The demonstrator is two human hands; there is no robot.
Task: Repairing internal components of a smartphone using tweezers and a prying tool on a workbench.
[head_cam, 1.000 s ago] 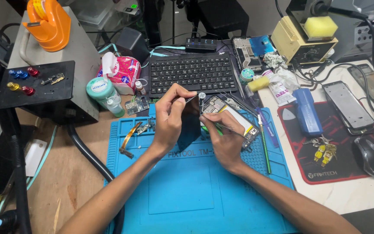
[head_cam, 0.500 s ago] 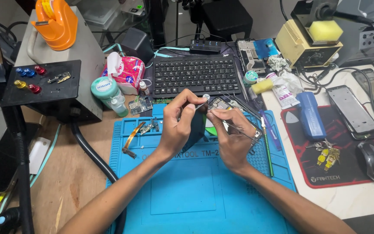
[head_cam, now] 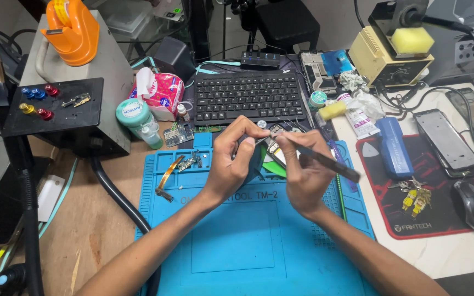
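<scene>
Both my hands meet over the blue repair mat [head_cam: 231, 241] just in front of the black keyboard [head_cam: 250, 97]. My left hand [head_cam: 236, 159] grips the dark lifted screen panel of an opened phone [head_cam: 274, 156] and tilts it upright. My right hand [head_cam: 303, 175] holds a thin dark tool [head_cam: 325, 160], apparently tweezers, its tip at the phone's upper inside edge. A green part shows inside the phone between my hands.
Small circuit boards and an orange flex cable [head_cam: 167, 176] lie on the mat's left. A green-capped bottle [head_cam: 138, 121] and a tissue pack [head_cam: 160, 94] stand behind. Right: blue tool [head_cam: 395, 147], phone [head_cam: 445, 141], mouse [head_cam: 472, 204], yellow soldering station [head_cam: 385, 52]. Black box at left [head_cam: 72, 115].
My hands have come closer together over the phone. The tool in my right hand has risen and its tip has moved to the phone's top edge.
</scene>
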